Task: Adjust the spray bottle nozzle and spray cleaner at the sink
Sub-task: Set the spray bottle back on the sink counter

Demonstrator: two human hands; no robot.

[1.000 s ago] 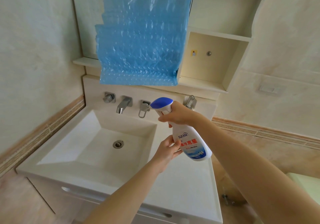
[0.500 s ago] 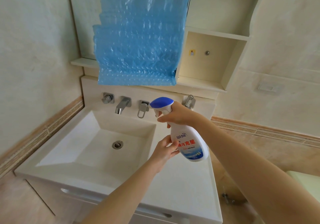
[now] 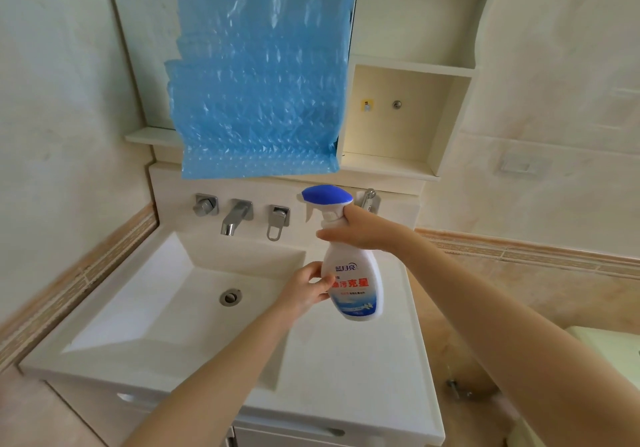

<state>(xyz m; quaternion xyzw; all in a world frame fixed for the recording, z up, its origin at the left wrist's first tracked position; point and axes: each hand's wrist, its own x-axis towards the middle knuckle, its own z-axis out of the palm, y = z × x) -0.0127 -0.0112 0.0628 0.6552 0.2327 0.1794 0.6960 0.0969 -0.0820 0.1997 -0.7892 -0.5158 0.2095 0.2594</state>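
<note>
A white spray bottle (image 3: 353, 287) with a blue trigger head (image 3: 327, 196) hangs upright over the right side of the sink (image 3: 166, 311). Its nozzle points left. My right hand (image 3: 360, 230) is wrapped round the bottle's neck just under the head. My left hand (image 3: 306, 289) grips the lower left side of the bottle's body, next to the red label text. The sink basin is white and square with a metal drain (image 3: 230, 296) at its middle.
A wall faucet (image 3: 235, 218) with two handles sits above the basin. Blue bubble wrap (image 3: 263, 76) covers the mirror. An open cream shelf niche (image 3: 401, 114) is to the right. The counter (image 3: 356, 377) runs right of the basin.
The bottle has straightened from a tilt to nearly upright. Both hands stay on it, and the view has shifted slightly.
</note>
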